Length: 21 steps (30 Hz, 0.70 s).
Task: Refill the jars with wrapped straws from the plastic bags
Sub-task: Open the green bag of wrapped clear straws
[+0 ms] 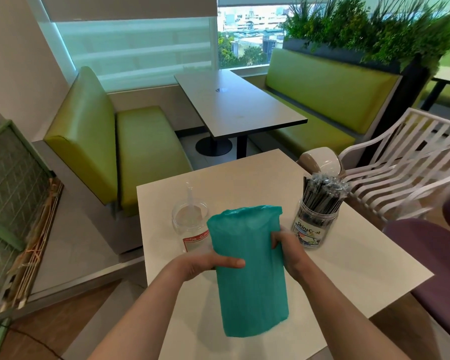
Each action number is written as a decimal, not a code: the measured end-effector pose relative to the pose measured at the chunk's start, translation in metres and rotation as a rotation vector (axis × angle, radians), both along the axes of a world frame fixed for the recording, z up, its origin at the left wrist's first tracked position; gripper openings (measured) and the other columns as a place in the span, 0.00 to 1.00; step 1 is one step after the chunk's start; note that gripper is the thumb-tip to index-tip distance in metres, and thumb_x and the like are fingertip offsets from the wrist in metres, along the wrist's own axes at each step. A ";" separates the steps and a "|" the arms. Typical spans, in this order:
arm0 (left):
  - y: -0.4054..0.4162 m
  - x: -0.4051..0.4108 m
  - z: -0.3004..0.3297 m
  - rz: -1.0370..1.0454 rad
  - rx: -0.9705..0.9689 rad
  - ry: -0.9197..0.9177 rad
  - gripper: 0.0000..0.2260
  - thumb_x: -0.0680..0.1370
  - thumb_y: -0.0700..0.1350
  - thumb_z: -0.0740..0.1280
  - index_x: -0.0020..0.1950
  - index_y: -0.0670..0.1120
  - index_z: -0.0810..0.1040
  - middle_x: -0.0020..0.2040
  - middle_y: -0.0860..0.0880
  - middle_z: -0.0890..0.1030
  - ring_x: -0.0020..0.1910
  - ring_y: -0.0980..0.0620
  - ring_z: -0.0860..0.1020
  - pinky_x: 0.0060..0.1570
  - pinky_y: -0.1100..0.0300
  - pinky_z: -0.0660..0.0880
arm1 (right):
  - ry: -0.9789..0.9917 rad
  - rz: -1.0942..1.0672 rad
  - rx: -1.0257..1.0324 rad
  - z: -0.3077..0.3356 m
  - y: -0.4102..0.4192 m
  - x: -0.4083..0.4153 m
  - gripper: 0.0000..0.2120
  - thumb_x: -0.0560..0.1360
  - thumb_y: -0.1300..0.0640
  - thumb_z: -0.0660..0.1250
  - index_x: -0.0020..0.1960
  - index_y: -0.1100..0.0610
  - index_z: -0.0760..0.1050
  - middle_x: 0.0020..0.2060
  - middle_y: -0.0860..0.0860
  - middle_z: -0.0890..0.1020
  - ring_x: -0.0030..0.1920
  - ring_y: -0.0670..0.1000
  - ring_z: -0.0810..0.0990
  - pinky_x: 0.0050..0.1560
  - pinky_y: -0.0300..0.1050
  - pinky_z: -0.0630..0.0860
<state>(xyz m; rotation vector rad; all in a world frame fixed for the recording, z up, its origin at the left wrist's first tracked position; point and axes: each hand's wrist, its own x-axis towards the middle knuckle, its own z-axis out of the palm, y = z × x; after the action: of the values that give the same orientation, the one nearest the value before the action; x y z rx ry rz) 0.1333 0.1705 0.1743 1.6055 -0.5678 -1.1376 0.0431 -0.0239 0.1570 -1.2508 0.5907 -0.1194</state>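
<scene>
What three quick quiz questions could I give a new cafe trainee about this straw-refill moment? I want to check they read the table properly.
1. True or false: both hands grip the green bag.
2. Which jar is full of dark wrapped straws: A) left jar, B) right jar?
3. Fill in: the left jar holds ___ clear straw.

Key: 1 true, left hand and right hand; 2 B; 3 one.
</scene>
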 end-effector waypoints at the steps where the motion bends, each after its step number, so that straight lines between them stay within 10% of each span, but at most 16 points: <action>1: -0.001 -0.001 0.000 0.005 0.016 -0.017 0.30 0.64 0.50 0.79 0.65 0.54 0.75 0.60 0.56 0.82 0.59 0.56 0.80 0.52 0.60 0.78 | -0.006 -0.014 -0.022 0.001 0.001 0.000 0.20 0.53 0.64 0.58 0.44 0.61 0.74 0.38 0.56 0.77 0.42 0.57 0.73 0.39 0.47 0.70; 8: -0.001 -0.003 -0.004 0.111 0.052 -0.043 0.23 0.70 0.40 0.77 0.62 0.52 0.76 0.53 0.58 0.84 0.52 0.61 0.82 0.44 0.66 0.78 | -0.157 -0.013 -0.105 0.021 -0.001 0.001 0.16 0.67 0.54 0.67 0.52 0.59 0.82 0.50 0.54 0.84 0.49 0.49 0.80 0.50 0.44 0.75; 17: -0.005 0.001 -0.024 0.256 -0.018 -0.077 0.25 0.67 0.35 0.78 0.62 0.48 0.78 0.54 0.52 0.84 0.52 0.57 0.82 0.45 0.64 0.79 | 0.027 0.424 -1.028 0.049 -0.003 0.011 0.17 0.70 0.52 0.75 0.58 0.52 0.81 0.47 0.48 0.77 0.52 0.46 0.72 0.48 0.33 0.66; 21: -0.006 0.004 -0.028 0.308 -0.026 -0.120 0.29 0.65 0.40 0.81 0.64 0.49 0.76 0.57 0.52 0.83 0.56 0.54 0.81 0.51 0.60 0.79 | -0.031 0.278 -0.989 0.059 0.003 0.016 0.06 0.71 0.61 0.73 0.47 0.55 0.80 0.44 0.49 0.76 0.44 0.46 0.74 0.42 0.32 0.69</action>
<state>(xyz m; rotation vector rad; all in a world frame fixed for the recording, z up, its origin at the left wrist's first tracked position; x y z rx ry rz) 0.1369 0.1645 0.1465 1.6789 -0.3926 -0.8073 0.0593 -0.0210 0.2156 -2.2706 0.3100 -0.2091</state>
